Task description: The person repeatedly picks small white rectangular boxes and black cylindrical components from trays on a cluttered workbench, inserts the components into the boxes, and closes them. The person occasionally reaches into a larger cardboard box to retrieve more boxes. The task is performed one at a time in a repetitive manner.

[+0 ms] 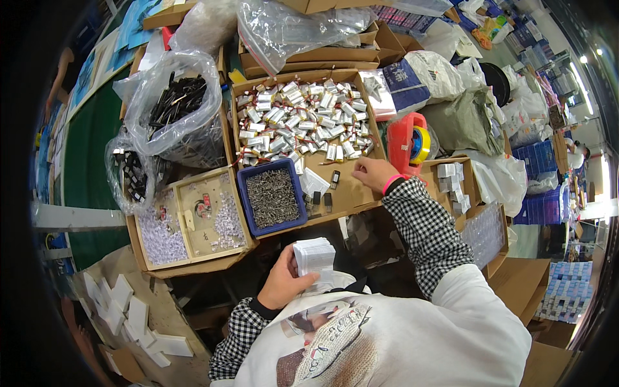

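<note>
My left hand is closed round a thick stack of white paper slips, held upright in front of my chest. My right hand hovers over the right side of a cardboard tray. Its fingers are curled together, and whatever they pinch, if anything, is hidden. Silver battery cells with thin red leads lie heaped in that tray. Left of my right hand is a small black device, with a few more black pieces by the tray's near edge.
A blue bin of small metal parts adjoins a wooden tray with white bits. Clear bags of black parts stand at left. A red tape dispenser is beyond my right wrist. White boxes lie lower left.
</note>
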Motion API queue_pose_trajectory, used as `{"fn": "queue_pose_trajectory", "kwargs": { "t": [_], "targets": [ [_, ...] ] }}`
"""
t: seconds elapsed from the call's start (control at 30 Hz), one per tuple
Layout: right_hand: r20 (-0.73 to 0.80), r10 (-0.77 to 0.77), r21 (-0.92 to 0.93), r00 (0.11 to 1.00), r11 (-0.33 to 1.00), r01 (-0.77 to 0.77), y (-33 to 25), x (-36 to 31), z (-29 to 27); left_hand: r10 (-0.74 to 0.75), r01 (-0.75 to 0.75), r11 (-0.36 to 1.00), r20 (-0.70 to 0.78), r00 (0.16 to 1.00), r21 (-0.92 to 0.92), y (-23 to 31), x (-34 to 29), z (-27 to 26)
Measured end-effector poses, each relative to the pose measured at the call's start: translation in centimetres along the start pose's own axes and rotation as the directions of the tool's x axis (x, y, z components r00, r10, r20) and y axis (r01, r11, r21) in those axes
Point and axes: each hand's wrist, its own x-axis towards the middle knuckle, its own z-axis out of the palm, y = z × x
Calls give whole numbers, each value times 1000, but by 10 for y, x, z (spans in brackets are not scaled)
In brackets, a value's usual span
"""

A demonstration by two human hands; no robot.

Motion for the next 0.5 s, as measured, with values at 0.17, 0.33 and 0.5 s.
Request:
{"fn": "queue_pose_trajectory", "kwargs": {
  "t": [0.17,0.33,0.5],
  "targets": [
    [76,-213,-11,974,977,214,-3,0,29,64,-69,993,-52,997,-95,17,19,11],
    [-239,-137,76,961,984,159,6,-28,10,105,-117,988,-123,987,-101,33,79,26],
    [-430,-74,401,900,878,263,36,-97,-18,7,-11,996,-49,999,-94,32,150,44]
  ]
}}
